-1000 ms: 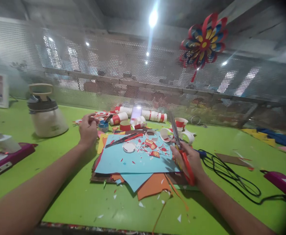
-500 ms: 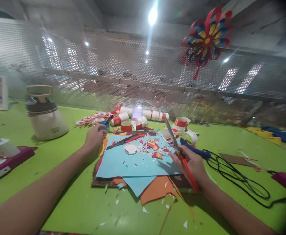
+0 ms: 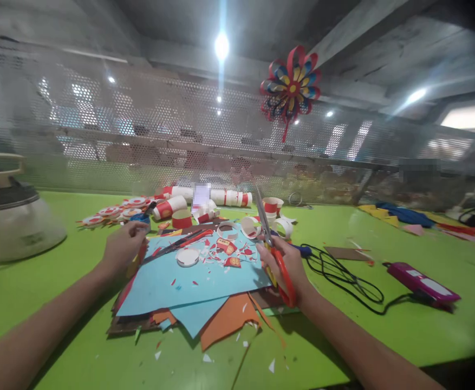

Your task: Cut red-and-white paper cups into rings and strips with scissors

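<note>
Left hand [image 3: 124, 245] now fronts blue jar [image 3: 140, 218].

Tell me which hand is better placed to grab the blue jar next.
Probably the left hand: it is close beside the blue jar, while the right hand, farther off, holds the orange-handled scissors.

The left hand [image 3: 124, 250] and the right hand [image 3: 289, 264] are both bare. Also the left forearm [image 3: 54, 319] and the right forearm [image 3: 355, 333] are uncovered as far as they show, each one slender near the hand and becoming gradually wider toward the edge of the view.
</note>
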Available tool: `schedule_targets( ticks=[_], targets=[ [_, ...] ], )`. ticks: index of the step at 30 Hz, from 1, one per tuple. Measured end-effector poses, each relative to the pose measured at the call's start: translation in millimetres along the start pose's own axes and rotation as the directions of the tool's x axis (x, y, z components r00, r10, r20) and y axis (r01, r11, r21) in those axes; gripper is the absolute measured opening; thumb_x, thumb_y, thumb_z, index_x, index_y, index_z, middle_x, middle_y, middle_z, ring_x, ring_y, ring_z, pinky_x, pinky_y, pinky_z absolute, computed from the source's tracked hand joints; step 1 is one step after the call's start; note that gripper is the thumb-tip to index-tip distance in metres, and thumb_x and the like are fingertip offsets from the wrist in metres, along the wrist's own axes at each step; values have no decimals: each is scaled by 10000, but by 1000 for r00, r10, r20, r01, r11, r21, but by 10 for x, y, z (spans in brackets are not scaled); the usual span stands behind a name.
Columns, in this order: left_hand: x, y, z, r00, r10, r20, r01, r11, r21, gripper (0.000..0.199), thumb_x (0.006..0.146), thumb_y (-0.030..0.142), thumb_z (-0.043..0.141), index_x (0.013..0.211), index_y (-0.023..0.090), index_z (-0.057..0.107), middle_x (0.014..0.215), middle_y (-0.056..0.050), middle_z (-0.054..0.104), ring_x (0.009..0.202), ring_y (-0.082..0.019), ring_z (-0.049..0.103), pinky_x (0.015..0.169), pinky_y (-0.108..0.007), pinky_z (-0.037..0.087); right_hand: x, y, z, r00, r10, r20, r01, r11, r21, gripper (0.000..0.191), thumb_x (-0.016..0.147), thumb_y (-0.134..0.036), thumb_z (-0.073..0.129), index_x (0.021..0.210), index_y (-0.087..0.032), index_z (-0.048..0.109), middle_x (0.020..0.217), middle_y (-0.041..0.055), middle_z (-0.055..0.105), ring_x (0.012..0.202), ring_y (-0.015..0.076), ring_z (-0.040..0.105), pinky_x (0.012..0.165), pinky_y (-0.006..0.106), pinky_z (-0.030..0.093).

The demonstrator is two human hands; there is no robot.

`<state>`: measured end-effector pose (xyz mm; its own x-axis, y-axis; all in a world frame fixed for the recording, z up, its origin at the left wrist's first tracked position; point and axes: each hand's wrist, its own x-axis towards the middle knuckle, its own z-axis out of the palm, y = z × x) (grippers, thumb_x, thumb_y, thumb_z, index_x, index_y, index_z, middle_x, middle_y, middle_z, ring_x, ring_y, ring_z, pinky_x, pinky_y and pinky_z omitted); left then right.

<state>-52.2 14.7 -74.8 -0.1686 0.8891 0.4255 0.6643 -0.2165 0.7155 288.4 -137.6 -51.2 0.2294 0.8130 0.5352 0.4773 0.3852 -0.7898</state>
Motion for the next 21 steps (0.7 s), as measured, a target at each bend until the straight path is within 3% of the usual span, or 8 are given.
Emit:
schedule_targets(
  ticks=[8,21],
  targets=[
    [46,-5,-36,1000,24,-9,-24,999,23,219,834,286,534,994,168,624,679,0,658,650,-178,637,640,-310,473,12,46,6,1000,0,27,0,1000,23,439,778,-472,667,1052,-130,654,594,-20,541,485,128,479,456,243,420],
    [-58,75,20,994,88,66,-89,996,5,289,783,335,469,993,200,614,680,-29,694,614,-218,647,578,-306,463,-9,46,39,999,24,33,-25,1000,10,388,770,-411,688,1038,-131,660,596,-33,514,499,122,456,476,244,401]
  ],
)
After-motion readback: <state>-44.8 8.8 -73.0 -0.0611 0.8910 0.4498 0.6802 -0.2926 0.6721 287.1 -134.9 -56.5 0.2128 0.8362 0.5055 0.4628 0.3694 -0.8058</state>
